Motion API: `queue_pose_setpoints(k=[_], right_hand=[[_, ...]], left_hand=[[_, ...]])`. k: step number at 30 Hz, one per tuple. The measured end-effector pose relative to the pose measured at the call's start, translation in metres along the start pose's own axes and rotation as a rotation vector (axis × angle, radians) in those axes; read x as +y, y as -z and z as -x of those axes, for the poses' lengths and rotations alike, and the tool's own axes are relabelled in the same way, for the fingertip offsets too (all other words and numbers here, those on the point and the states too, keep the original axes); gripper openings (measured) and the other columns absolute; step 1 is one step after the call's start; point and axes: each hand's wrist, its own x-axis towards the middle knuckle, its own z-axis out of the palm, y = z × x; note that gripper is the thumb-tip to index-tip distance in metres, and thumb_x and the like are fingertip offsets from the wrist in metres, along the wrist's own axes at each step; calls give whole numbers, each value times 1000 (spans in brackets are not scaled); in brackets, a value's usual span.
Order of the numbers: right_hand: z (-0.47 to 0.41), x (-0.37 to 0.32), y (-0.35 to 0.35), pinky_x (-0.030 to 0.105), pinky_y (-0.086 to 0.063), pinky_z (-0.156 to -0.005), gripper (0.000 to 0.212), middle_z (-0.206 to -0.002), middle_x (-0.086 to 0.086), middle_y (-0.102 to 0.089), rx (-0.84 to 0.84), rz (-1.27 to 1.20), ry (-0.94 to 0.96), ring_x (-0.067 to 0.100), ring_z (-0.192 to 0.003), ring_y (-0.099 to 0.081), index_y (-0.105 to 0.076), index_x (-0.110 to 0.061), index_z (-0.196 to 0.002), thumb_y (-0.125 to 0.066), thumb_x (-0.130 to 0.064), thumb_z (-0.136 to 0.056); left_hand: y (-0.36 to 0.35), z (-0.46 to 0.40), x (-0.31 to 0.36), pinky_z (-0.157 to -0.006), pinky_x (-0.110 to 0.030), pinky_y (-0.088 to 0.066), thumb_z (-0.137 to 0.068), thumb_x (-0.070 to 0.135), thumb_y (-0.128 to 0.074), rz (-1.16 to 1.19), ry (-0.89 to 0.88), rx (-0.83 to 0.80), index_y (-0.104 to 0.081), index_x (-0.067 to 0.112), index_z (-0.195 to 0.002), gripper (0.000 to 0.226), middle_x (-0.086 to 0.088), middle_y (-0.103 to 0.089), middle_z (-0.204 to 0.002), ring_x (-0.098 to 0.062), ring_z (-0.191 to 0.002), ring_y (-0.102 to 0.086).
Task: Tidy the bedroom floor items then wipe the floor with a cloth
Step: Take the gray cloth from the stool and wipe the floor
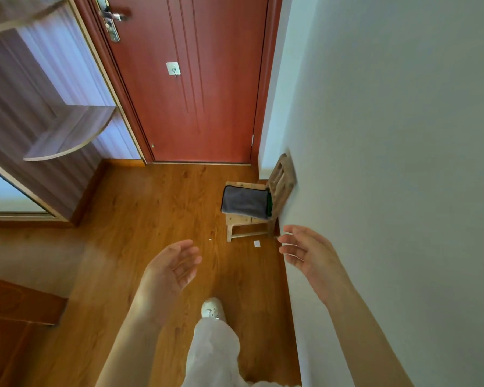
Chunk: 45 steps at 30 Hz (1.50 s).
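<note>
A folded grey cloth with a green edge lies on the seat of a small wooden chair that stands against the right wall. Two small white scraps of paper lie on the wooden floor just in front of the chair. My left hand hovers over the floor with relaxed fingers and holds nothing. My right hand is raised near the wall, below the chair, fingers loosely spread and empty.
A closed red door is straight ahead. A wardrobe with rounded corner shelves stands at the left. The white wall runs along the right. My white shoe and trouser leg are below the hands. Dark wooden furniture sits at the lower left.
</note>
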Motion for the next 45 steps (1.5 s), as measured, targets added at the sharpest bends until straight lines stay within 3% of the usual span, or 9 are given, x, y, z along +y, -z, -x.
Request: queue_pose_setpoints(k=[5, 14, 21, 27, 33, 36, 41, 45], right_hand=[[-80, -16, -16, 18, -54, -63, 16, -78, -2, -72, 23, -10, -1, 12, -73, -68, -66, -17, -95, -50, -20, -95], [-219, -62, -52, 23, -53, -65, 17, -83, 3, -70, 44, -143, -31, 16, -74, -67, -65, -13, -102, -50, -20, -95], [-296, -76, -50, 24, -52, -64, 16, -80, 4, -71, 111, -205, -112, 16, -72, -67, -64, -12, -100, -52, -20, -94], [-376, -86, -45, 24, -54, -61, 18, -82, 6, -71, 23, -163, -153, 17, -69, -67, -64, -9, -103, -50, -18, -94], [-463, -78, -40, 22, -52, -62, 15, -85, 6, -70, -62, 102, -229, 14, -68, -65, -64, -14, -98, -49, -14, -96], [-507, -66, -34, 20, -51, -63, 15, -86, 5, -68, -77, 259, -281, 15, -71, -64, -62, -12, -102, -48, -11, -96], [-570, -19, -24, 14, -48, -56, 14, -85, 3, -65, -90, 461, -394, 11, -67, -61, -60, -13, -100, -46, -12, -97], [-598, 34, -14, 21, -48, -59, 16, -80, 7, -62, -108, 599, -473, 16, -68, -59, -60, -15, -90, -47, -6, -94]], left_hand=[[-17, -85, 31, -69, -26, -52, -98, 18, -39, -21, -10, 2, -63, 11, -101, 25, -2, -70, -86, -15, -79, -67], [-55, -227, 104, -79, -31, -46, -99, 21, -40, -141, -9, -39, -62, 14, -103, 24, -3, -69, -93, -20, -94, -64], [-84, -309, 126, -75, -30, -47, -96, 16, -44, -147, 48, -45, -62, 12, -100, 20, -5, -68, -91, -21, -88, -64], [-106, -375, 123, -75, -30, -47, -97, 15, -41, -129, 44, -51, -61, 11, -99, 21, -5, -66, -88, -17, -81, -65], [-115, -447, 103, -63, -25, -53, -97, 12, -38, -7, 137, 34, -59, 8, -105, 23, -7, -65, -89, -16, -73, -67], [-117, -481, 90, -67, -29, -49, -98, 10, -39, 26, 206, 120, -59, 9, -102, 21, -8, -64, -89, -20, -78, -62], [-97, -538, 55, -58, -23, -49, -96, 7, -41, -98, 328, 196, -59, 11, -94, 18, -6, -64, -82, -11, -64, -66], [-77, -579, 22, -44, -14, -46, -95, 2, -44, -189, 453, 234, -60, 8, -93, 17, -1, -69, -66, -9, -52, -66]])
